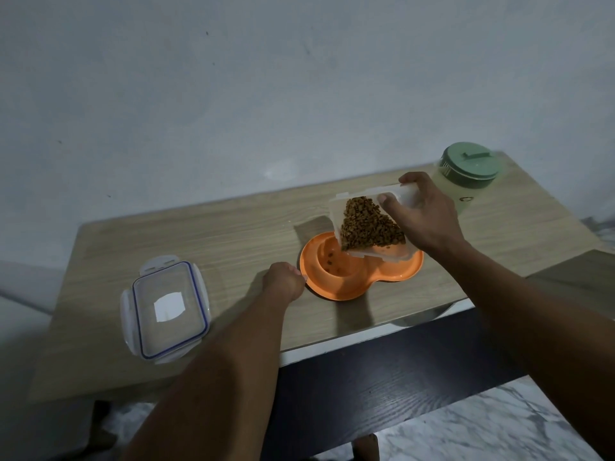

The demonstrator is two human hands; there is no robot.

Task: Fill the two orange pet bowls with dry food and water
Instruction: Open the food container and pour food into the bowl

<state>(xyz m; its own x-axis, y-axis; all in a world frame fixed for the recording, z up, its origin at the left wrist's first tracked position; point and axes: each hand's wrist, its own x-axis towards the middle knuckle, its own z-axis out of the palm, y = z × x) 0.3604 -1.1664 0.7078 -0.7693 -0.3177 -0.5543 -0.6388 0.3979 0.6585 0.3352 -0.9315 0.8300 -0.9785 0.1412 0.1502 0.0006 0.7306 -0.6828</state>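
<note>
An orange double pet bowl (332, 287) sits on the wooden table (186, 234) near its front edge. My right hand (419, 214) grips a clear plastic container (369, 224) of brown dry food, tilted steeply over the bowls. A few kibbles (332, 261) lie in the left bowl. The right bowl is mostly hidden under the container. My left hand (283, 281) rests at the left rim of the orange bowl, its fingers curled against the edge. A jug with a green lid (469, 164) stands at the table's back right corner.
The container's clear lid (166, 311) with blue seal and side clips lies flat on the table's left part. A wall runs behind the table. A dark surface (382, 377) and marbled floor (482, 427) lie below the front edge.
</note>
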